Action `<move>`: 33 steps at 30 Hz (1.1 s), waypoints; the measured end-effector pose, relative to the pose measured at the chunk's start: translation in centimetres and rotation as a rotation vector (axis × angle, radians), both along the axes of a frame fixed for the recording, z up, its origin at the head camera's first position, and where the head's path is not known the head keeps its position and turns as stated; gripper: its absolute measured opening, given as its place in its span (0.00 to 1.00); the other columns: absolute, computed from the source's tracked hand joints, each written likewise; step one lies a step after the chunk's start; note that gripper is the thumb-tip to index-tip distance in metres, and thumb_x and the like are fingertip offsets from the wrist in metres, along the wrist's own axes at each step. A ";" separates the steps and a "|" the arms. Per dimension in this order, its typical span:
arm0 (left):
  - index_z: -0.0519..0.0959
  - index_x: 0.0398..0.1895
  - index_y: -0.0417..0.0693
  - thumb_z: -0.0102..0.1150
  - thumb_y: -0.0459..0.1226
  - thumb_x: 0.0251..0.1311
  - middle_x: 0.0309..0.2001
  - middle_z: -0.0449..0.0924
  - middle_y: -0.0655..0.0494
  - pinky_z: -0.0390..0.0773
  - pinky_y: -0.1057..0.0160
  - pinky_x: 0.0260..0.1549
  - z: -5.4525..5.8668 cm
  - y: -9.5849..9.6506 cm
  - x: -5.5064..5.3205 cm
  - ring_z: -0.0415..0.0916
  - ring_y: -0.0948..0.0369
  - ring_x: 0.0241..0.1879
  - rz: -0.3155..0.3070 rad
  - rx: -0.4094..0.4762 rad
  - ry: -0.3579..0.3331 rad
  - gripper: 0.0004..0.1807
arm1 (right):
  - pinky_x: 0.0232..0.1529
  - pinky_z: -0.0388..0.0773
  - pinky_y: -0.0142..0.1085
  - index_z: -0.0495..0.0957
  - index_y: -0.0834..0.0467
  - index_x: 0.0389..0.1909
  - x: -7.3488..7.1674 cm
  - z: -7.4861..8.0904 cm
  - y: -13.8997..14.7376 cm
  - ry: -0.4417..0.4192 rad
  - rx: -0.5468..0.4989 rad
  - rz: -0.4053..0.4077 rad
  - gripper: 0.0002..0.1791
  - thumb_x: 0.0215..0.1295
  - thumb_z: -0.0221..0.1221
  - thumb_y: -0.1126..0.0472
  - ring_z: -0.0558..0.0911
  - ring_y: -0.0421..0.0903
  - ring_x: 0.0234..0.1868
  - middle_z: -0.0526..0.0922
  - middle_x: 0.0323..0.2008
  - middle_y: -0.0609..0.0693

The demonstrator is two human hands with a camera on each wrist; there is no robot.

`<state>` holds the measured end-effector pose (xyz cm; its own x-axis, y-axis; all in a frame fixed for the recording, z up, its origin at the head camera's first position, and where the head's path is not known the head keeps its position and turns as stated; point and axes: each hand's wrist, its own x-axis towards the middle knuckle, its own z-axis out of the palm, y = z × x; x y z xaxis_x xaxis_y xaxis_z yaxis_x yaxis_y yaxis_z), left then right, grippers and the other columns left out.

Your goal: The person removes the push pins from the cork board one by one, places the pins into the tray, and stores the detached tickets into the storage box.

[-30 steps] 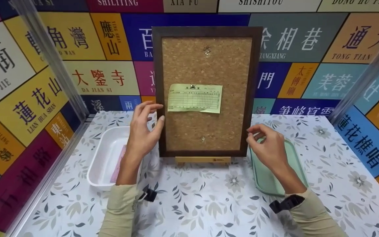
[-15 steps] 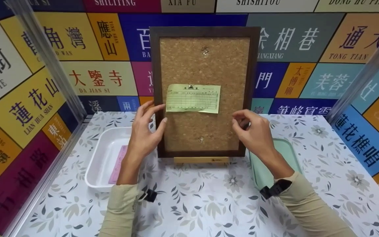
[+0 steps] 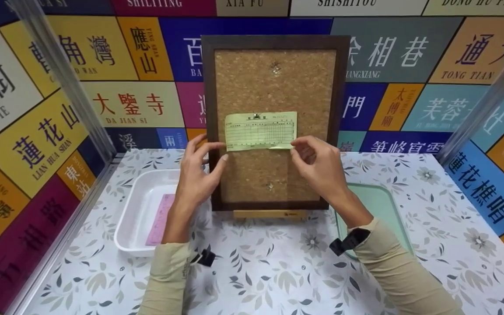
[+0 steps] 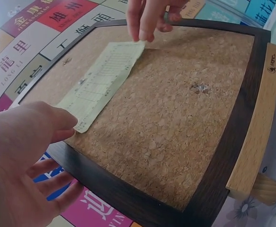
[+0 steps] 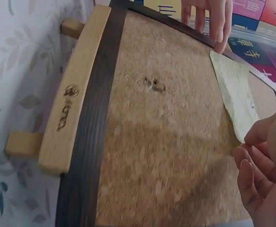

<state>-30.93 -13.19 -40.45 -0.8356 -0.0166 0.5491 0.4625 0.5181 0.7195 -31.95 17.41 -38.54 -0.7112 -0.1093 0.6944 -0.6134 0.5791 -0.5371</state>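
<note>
A pale green printed form slip hangs on a dark-framed cork board, held at its top edge by a small shiny fastener. My left hand is at the board's left side; its index fingertip touches the slip's lower left corner, and the thumb stands apart from it. In the left wrist view the other fingers of the left hand extend past the frame. My right hand pinches the slip's lower right corner between thumb and index finger, as the right wrist view of the right hand shows.
The board leans on a wooden stand. Shiny clusters, perhaps clear pins, sit near the board's top and bottom. A white tray with a pink slip stands left, a green tray right. Sign-patterned walls surround the flowered tabletop.
My right hand has moved left from beside the board's right edge to the slip's lower right corner. The left hand has shifted slightly right, bringing its index fingertip onto the slip's left corner.
</note>
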 end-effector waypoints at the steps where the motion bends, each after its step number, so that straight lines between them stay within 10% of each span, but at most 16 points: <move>1: 0.88 0.56 0.51 0.70 0.43 0.70 0.76 0.69 0.45 0.86 0.50 0.57 0.0 0.0 0.0 0.65 0.52 0.78 0.000 0.003 0.003 0.14 | 0.31 0.80 0.26 0.89 0.58 0.46 -0.1 0.1 -0.3 0.003 0.003 0.003 0.07 0.69 0.70 0.64 0.85 0.39 0.28 0.90 0.32 0.47; 33: 0.87 0.36 0.50 0.74 0.51 0.67 0.76 0.69 0.45 0.71 0.48 0.74 -1.7 2.4 -1.3 0.68 0.49 0.76 0.145 0.097 0.092 0.14 | 0.38 0.78 0.34 0.89 0.57 0.48 -3.2 2.6 -5.2 0.081 0.013 -0.020 0.09 0.70 0.67 0.65 0.84 0.44 0.34 0.89 0.36 0.50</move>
